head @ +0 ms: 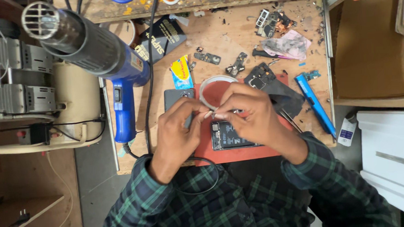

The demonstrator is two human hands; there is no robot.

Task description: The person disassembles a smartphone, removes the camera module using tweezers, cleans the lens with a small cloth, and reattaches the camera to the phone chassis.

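Observation:
My left hand [177, 133] and my right hand [250, 118] meet over a red work mat [222, 155]. Both pinch at a thin roll of white tape [209, 84] held upright between them; my right fingers grip its lower edge, my left fingertips pull at the tape end. Under my hands lies an opened phone [231, 137] with its dark insides showing, partly hidden by my right hand. A second dark phone body [176, 97] lies at the mat's upper left corner.
A blue and black heat gun [102, 59] stands at left, its cord [149, 75] trailing down the bench. Loose phone parts [236, 63], a blue tool [314, 103], a yellow-blue packet [180, 72] and a pink cloth [288, 45] lie behind. A cream machine [68, 102] sits far left, white drawers [393, 149] right.

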